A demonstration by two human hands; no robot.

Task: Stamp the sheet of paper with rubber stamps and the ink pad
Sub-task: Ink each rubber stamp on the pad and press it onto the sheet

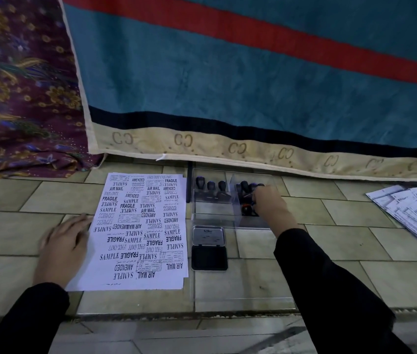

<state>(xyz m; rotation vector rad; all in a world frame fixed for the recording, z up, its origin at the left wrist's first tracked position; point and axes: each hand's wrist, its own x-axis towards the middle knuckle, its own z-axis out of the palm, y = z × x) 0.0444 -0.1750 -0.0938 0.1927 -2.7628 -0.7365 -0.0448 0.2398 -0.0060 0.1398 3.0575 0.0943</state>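
Teal cloth (227, 72) with a red stripe fills the back of my view, hanging down to the tiled floor (355, 241) where I work. The sheet of paper (141, 231) lies flat on the tiles, left of centre, already crowded with black impressions (SAMPLE, FRAGILE, AIR MAIL, at every angle). Just beside its right edge stands a clear plastic box (212, 213), kept close, I judge, so each reach is short. My left hand (61, 246) lies flat, fingers spread, on the sheet's left margin to pin it against sliding. My right hand (268, 205) is down in the box's right compartment among the handles; whether its fingers have closed on one I cannot tell. The ink pad (209, 247) sits open on the near side of the box, lid folded back, ready for a dab. Three rubber stamps (211, 186) stand upright in the left compartment
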